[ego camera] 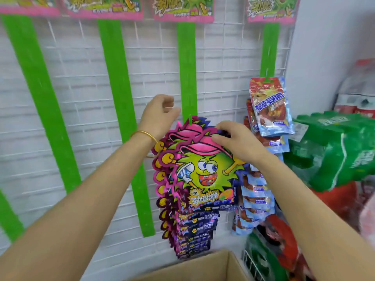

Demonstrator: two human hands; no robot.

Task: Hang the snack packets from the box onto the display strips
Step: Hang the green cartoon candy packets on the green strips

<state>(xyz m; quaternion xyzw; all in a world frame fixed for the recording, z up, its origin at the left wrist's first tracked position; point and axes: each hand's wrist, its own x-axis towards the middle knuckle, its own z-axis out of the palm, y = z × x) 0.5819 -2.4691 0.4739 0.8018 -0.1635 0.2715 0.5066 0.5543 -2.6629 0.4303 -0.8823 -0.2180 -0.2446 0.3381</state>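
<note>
Head view: right hand (233, 138) grips the top edge of the snack packet (203, 169), just under the display strip (186, 78) at 12 o'clock. Left hand (160, 116) curls at 10 o'clock; I cannot tell whether it holds anything. If the packet's hole misses the strip's hook, it could drop toward the box (203, 266).

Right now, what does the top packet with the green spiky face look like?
The top packet looks like shiny foil cut in a spiky shape: a grinning green face, pink cap, purple bottom with yellow letters. It sits upright against a green strip, overlapping matching packets below. The right hand pinches its upper right edge.
</note>
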